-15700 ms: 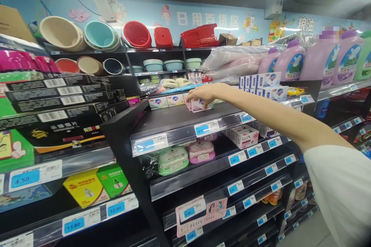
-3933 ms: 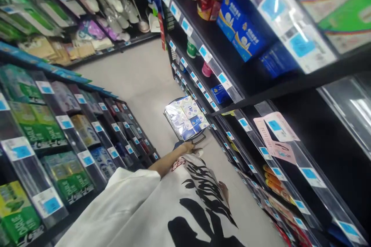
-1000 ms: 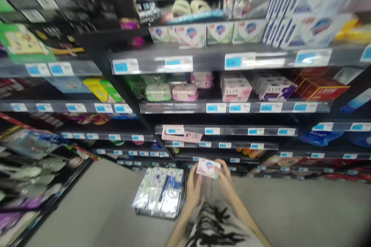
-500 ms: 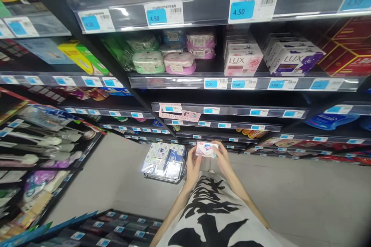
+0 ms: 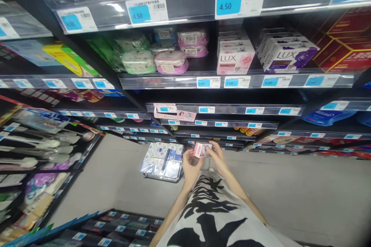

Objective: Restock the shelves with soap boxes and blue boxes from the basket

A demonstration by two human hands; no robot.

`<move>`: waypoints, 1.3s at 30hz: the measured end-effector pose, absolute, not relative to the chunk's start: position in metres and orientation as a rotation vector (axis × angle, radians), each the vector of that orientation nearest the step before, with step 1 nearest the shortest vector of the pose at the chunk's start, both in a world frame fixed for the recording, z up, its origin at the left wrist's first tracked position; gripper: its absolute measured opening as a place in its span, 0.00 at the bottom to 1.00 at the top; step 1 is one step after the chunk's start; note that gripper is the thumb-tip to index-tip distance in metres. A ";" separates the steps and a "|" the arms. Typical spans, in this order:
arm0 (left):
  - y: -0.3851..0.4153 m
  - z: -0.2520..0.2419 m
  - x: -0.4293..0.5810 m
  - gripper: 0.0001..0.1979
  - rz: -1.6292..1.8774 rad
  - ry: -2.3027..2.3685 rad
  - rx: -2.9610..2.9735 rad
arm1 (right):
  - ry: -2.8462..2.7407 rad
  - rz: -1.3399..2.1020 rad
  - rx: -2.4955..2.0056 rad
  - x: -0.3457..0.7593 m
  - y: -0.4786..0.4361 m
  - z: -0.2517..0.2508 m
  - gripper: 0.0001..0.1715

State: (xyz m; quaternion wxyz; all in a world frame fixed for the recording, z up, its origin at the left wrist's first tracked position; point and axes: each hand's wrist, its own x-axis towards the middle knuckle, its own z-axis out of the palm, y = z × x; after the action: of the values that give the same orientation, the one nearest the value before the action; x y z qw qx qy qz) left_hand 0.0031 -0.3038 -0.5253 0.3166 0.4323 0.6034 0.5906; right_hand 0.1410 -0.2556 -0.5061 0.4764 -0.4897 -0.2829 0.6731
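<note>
Both my hands hold a small pink and white soap box in front of my chest, low in the view. My left hand curls round its left end, and my right hand pinches its right end. The box is turned with a short end toward me. On the floor just left of my hands sits a basket filled with shrink-wrapped soap packs.
Black store shelves rise ahead with blue price tags. LUX soap boxes and pink and green soap dishes fill the second shelf. Another shelf unit with hanging utensils stands at left. Grey floor lies to the right.
The soap box has been turned in my hands from broadside to end-on. My hands stay low in front of my chest, and the view has shifted slightly.
</note>
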 end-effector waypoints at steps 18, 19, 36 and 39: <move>-0.296 -0.480 0.036 0.15 1.480 1.350 1.930 | -0.317 1.894 -0.722 0.163 -0.267 -0.485 0.46; -0.294 -0.478 0.037 0.14 1.503 1.330 1.957 | -0.311 1.902 -0.703 0.165 -0.267 -0.482 0.47; -0.290 -0.473 0.045 0.08 1.396 1.098 2.253 | -0.278 1.867 -0.684 0.178 -0.277 -0.471 0.50; -0.289 -0.473 0.044 0.10 1.381 1.069 2.245 | -0.282 1.837 -0.667 0.179 -0.277 -0.474 0.48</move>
State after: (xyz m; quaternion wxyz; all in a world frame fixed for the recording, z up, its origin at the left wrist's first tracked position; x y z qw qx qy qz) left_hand 0.0443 -0.2894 -0.4727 0.1479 0.7807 0.3715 0.4802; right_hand 0.1794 -0.2772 -0.4735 0.5508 -0.2818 -0.1192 0.7765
